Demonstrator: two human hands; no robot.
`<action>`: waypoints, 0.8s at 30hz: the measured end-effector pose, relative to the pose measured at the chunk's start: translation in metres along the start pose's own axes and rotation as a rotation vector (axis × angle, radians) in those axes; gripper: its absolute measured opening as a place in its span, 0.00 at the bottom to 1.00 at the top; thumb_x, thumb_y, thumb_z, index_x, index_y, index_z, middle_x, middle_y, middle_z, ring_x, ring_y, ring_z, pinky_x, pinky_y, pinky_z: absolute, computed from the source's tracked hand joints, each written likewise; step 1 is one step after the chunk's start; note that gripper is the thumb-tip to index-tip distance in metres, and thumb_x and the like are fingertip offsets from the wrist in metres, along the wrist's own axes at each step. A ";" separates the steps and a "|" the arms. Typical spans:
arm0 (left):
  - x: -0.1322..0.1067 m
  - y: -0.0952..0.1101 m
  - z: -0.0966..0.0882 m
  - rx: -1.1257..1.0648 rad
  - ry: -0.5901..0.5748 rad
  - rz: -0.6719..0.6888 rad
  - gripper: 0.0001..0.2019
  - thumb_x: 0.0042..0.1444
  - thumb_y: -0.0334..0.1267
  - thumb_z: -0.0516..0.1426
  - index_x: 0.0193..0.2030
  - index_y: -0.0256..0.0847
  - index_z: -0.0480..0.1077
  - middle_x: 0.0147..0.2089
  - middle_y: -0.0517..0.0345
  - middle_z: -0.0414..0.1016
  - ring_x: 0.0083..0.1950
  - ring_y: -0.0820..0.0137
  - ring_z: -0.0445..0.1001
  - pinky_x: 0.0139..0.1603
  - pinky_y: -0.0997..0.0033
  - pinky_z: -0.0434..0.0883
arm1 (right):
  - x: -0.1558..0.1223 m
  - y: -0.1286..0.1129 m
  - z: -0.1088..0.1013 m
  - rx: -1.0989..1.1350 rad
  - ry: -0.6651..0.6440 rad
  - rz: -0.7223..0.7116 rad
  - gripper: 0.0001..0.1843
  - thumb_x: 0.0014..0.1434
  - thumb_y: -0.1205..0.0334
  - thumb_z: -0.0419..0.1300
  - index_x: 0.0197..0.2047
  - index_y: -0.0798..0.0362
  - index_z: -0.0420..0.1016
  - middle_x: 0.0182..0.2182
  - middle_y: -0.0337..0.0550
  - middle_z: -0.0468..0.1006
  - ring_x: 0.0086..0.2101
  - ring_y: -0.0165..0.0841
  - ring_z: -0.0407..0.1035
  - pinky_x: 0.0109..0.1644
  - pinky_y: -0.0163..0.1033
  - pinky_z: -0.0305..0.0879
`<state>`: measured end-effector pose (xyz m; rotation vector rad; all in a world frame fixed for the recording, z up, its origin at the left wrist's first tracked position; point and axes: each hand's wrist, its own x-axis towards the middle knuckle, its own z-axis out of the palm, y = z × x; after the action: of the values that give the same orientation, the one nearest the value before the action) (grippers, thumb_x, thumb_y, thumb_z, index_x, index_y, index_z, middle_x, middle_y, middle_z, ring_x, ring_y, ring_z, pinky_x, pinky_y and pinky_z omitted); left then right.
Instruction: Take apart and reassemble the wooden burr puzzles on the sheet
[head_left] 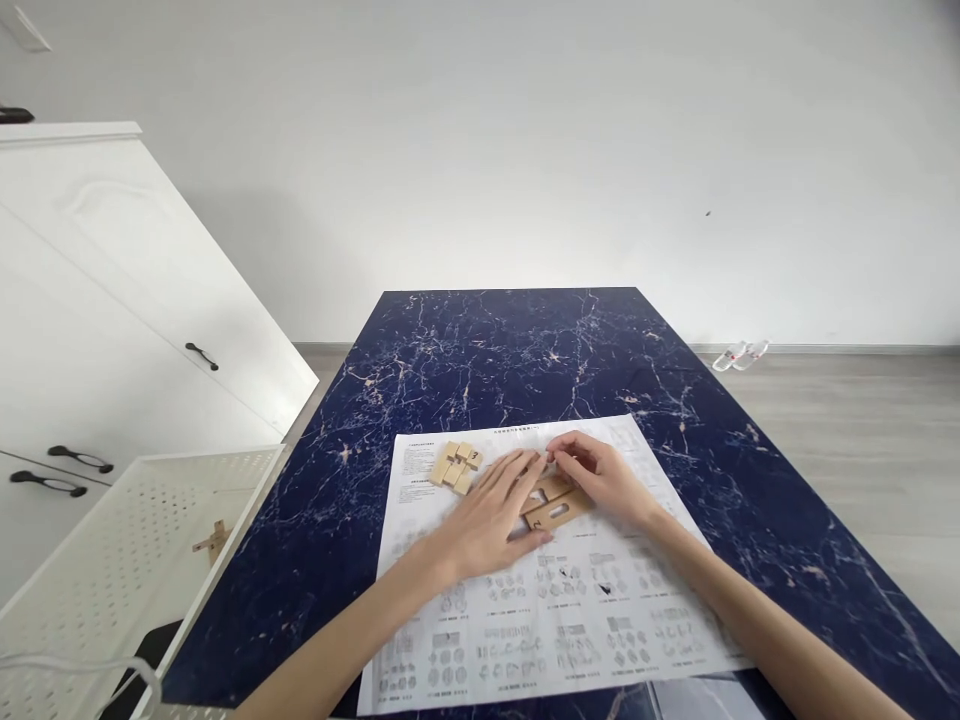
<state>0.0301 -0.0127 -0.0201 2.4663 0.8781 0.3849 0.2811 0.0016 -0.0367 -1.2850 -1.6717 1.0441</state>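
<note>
A plain room in a home, sparsely furnished. A bare white wall (525,150) runs across the back, meeting a pale grey wood-look floor (847,430) at a low skirting board. On the left stands a white cupboard (112,300) with panelled doors and dark curved handles. In the middle is a bench (510,350) with a dark blue marble-pattern top. A white perforated basket (112,540) sits at its left edge. A pair of light sandals (740,354) lies on the floor by the wall.
</note>
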 end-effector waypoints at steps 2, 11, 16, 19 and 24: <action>0.005 -0.004 -0.002 -0.057 0.038 -0.025 0.43 0.73 0.60 0.56 0.85 0.54 0.39 0.84 0.47 0.52 0.84 0.49 0.53 0.81 0.40 0.61 | -0.002 0.002 -0.008 -0.098 -0.005 -0.067 0.12 0.73 0.52 0.59 0.50 0.49 0.78 0.41 0.45 0.82 0.36 0.37 0.75 0.40 0.42 0.73; 0.005 -0.011 -0.002 -0.200 0.256 -0.160 0.20 0.79 0.45 0.48 0.74 0.55 0.59 0.70 0.48 0.71 0.72 0.55 0.72 0.73 0.44 0.74 | -0.007 -0.007 -0.014 -0.297 -0.192 -0.220 0.33 0.53 0.55 0.79 0.57 0.45 0.70 0.52 0.49 0.76 0.44 0.43 0.73 0.50 0.51 0.76; 0.006 -0.012 -0.001 -0.207 0.255 -0.186 0.17 0.79 0.42 0.50 0.70 0.54 0.61 0.68 0.49 0.71 0.71 0.56 0.72 0.73 0.45 0.73 | -0.008 -0.005 -0.012 -0.315 -0.216 -0.200 0.34 0.52 0.56 0.81 0.58 0.44 0.71 0.53 0.48 0.76 0.45 0.44 0.74 0.51 0.52 0.76; 0.006 -0.013 0.000 -0.210 0.248 -0.197 0.16 0.78 0.40 0.51 0.69 0.53 0.62 0.67 0.50 0.72 0.70 0.57 0.72 0.73 0.46 0.73 | -0.008 -0.005 -0.013 -0.328 -0.240 -0.186 0.33 0.52 0.55 0.81 0.56 0.45 0.72 0.52 0.48 0.76 0.44 0.43 0.74 0.49 0.52 0.76; 0.006 -0.017 0.004 -0.201 0.262 -0.190 0.16 0.78 0.39 0.50 0.69 0.54 0.62 0.67 0.51 0.73 0.69 0.56 0.73 0.72 0.46 0.73 | -0.009 -0.007 -0.014 -0.307 -0.244 -0.168 0.35 0.51 0.53 0.82 0.58 0.44 0.72 0.52 0.47 0.77 0.45 0.44 0.74 0.50 0.52 0.76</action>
<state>0.0274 0.0012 -0.0320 2.1586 1.1108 0.7034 0.2936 -0.0058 -0.0262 -1.2151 -2.1534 0.8954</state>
